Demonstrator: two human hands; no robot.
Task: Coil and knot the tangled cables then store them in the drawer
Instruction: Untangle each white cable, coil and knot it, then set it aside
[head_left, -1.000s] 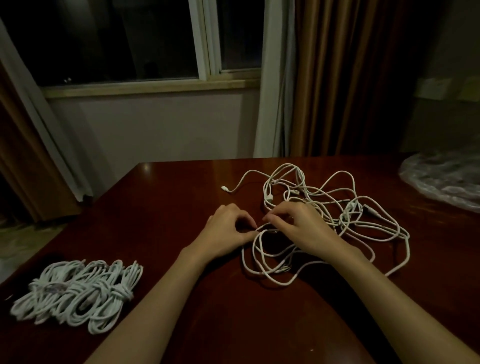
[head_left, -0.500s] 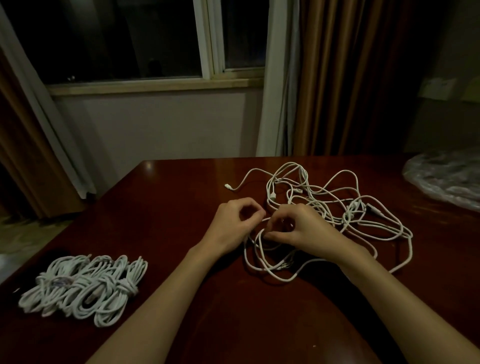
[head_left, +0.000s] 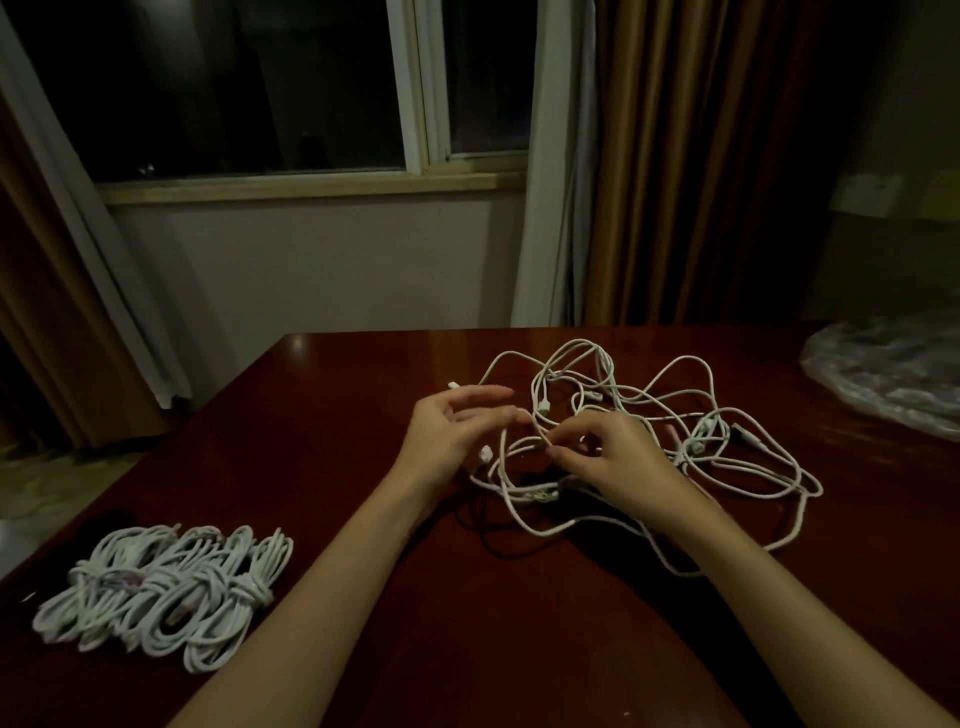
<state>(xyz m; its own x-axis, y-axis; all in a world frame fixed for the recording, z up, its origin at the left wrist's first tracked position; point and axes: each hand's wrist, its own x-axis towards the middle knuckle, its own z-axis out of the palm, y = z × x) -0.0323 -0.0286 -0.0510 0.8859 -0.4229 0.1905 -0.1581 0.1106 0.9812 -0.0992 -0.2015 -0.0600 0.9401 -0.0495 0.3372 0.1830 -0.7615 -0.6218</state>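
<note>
While the right hand (head_left: 608, 457) pinches a strand of the tangled cables (head_left: 649, 441) lying mid-bench (head_left: 322, 467), the left hand (head_left: 447, 431) hovers spread beside it. Untangling seems underway; next, one cable must be freed for coiling like the knotted bundles (head_left: 161, 592) at left.

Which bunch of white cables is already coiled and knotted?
The cable bundle at the table's near left corner: tight loops, each cinched by a knot. The loose tangle by the right hand still sprawls in open loops.
</note>
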